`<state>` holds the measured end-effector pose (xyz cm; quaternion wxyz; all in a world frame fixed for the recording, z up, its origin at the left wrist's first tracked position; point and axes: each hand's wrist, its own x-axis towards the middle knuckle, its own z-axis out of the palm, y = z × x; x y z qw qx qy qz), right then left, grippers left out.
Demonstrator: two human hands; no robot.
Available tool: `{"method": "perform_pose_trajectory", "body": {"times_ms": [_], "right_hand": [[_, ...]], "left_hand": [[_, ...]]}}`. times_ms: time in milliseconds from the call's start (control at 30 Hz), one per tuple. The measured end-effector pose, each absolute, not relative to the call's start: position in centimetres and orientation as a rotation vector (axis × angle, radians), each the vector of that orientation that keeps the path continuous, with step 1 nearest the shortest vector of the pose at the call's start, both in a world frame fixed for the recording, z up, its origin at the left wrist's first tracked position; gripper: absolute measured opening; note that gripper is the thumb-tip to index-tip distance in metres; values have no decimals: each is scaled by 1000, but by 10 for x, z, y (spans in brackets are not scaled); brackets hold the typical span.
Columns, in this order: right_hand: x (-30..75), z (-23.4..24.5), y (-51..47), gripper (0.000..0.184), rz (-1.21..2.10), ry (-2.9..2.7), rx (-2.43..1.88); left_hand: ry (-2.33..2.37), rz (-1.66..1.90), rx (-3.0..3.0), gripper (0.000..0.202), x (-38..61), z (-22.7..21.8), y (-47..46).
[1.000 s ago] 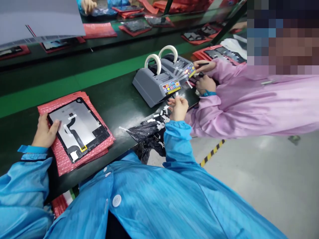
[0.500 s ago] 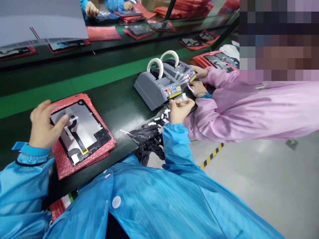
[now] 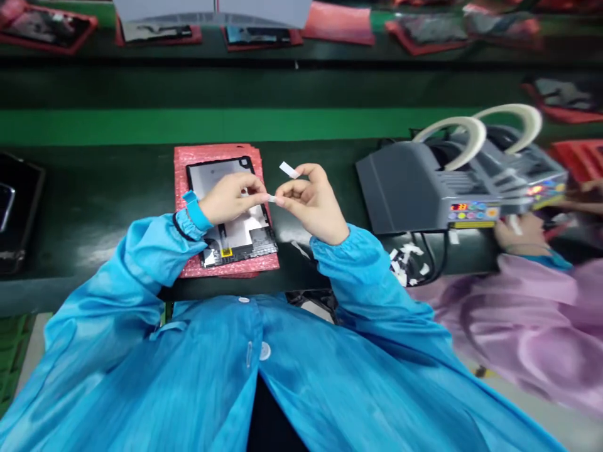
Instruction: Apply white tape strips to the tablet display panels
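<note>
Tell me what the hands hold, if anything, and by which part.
A tape strip is pinched between the left hand and right hand, fingertips on opposite ends. A second strip clings by one end to a raised right finger.

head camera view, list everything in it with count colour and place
tape strips: two, white, centre, held over the table
panel: one, black and silver, on the pink sheets
pink sheets: stack, pink, table centre
tape dispensers: two, grey, table right
tape rolls: two, white, atop the dispensers
tape scraps: several, white, below the near dispenser
table: one, dark green with light green stripe, full width
far panels: several, dark on red sheets, top edge
co-worker: one, pink sleeve, lower right
left hand: one, blue sleeve, fingers pinching a strip
right hand: one, blue sleeve, pinching that strip, second strip on a raised finger
</note>
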<state>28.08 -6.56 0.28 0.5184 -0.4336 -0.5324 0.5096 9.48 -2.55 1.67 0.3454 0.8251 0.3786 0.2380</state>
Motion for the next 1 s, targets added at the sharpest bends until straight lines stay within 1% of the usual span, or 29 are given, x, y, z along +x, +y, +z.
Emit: {"method": "perform_pose_trajectory", "body": {"times_ms": [233,533,700,833,1000], "right_hand": [[275,-11,-49,60,1261,-1150,-1139],[272,-19,-45,56,1312,-1063,-1141],[277,-33,-43,56,1330,-1051,-1232],[278,-48,-40,56,1317,-1073,-1289],[277,-54,-38,55,1300,-1116,-1315]], "left_hand": [[1185,638,2008,22,83,6,-22],[1215,593,1981,22,90,2,-25],[1379,438,2166,17,100,-3,-30],[1454,286,2239,19,107,-6,-33],[1496,198,2255,20,110,-2,-36]]}}
